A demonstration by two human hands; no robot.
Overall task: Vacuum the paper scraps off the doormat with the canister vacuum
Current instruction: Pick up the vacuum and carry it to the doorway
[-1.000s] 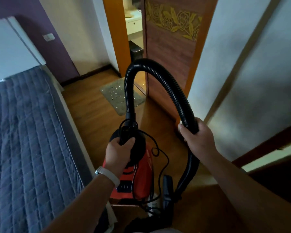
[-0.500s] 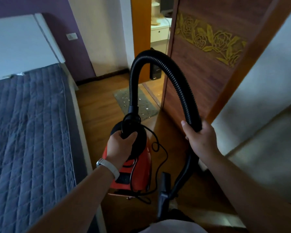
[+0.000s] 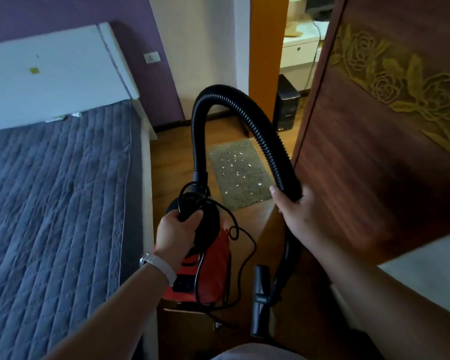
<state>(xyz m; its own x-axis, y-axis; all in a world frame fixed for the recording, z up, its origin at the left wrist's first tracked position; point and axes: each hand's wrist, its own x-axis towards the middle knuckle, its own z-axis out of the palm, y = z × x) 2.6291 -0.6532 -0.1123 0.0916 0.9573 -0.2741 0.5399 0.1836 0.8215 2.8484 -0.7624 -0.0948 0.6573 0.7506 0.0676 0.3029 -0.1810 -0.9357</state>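
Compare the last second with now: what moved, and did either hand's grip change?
The person has carried the canister vacuum forward, so the doormat lies nearer ahead. Nothing was taken or released: the left hand still grips the handle, the right hand still holds the hose. The paper scraps remain on the mat.

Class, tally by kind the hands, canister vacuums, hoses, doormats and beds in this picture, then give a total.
Hands: 2, left hand and right hand
Canister vacuum: 1
Hose: 1
Doormat: 1
Bed: 1
Total: 6
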